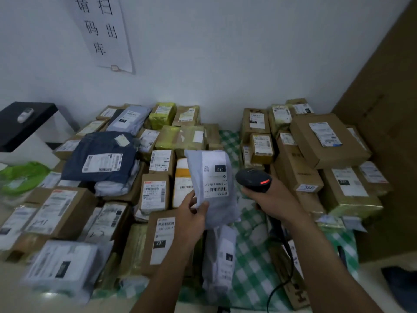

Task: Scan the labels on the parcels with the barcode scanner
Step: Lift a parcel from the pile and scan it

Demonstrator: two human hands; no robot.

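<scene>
What counts for us here is how the label (215, 175) lies from the scanner (252, 178). Our left hand (191, 216) holds a grey bag (222, 211) up over the checked cloth (255, 263), between the left pile (67, 211) and the right pile (327, 141) of parcels. The bag's long axis is roughly upright, with the top leaning a little to the left. The label fills the upper part of the face turned toward us and reads upside down from where we look, so the barcode (217, 189) sits at its lower edge, just above our thumb (203, 207). The scanner is in our right hand (274, 199), just right of the bag at about the barcode's height, near it but apart, with a red light glowing on its head. That hand is the nearer one to the code. Its window is hidden from us, so we cannot tell whether it points squarely at the barcode. We judge that either the head must swing left toward the label or the bag must turn to face it. Our left thumb presses the front of the bag and the fingers curl behind its left edge, pinching it firmly. Our right fingers are wrapped tight round the handle, and the cable (292, 265) trails down across the cloth. Whether a finger rests on the trigger we cannot see.
</scene>
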